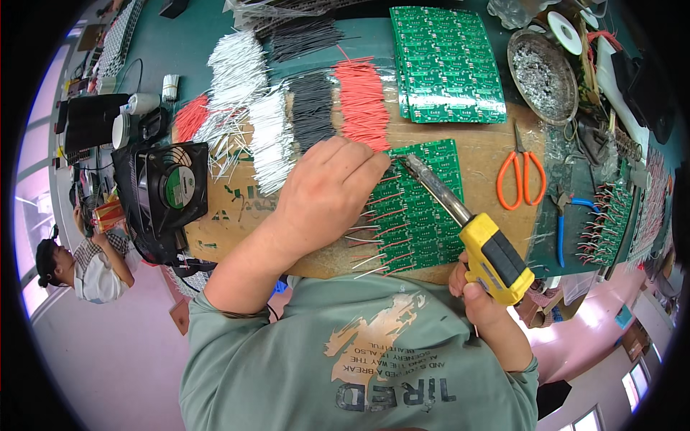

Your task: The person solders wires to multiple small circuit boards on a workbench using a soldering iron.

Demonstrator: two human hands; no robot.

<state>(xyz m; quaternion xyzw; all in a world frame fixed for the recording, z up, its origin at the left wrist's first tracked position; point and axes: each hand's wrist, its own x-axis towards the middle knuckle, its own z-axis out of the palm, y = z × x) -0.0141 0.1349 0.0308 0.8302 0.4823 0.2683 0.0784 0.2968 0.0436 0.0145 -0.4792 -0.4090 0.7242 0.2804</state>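
Observation:
My right hand (474, 291) is wrapped round the lower end of a yellow and black soldering gun (496, 258). The gun's metal tip points up and left, to the top-left corner of a green circuit board panel (438, 208). At that same corner the fingers of my left hand (327, 190) are pinched together; what they hold is hidden. Several short red and white wires (392, 244) stick out along the panel's left side. Just beyond my left hand lie piles of red wires (361, 100), black wires (312, 111) and white wires (272, 136).
A stack of green panels (449, 68) lies at the back. Right of the board are orange-handled scissors (521, 172), blue-handled cutters (563, 223), a metal dish (543, 75) and wired boards (606, 223). A black fan (172, 187) stands left; another person (90, 266) is beyond.

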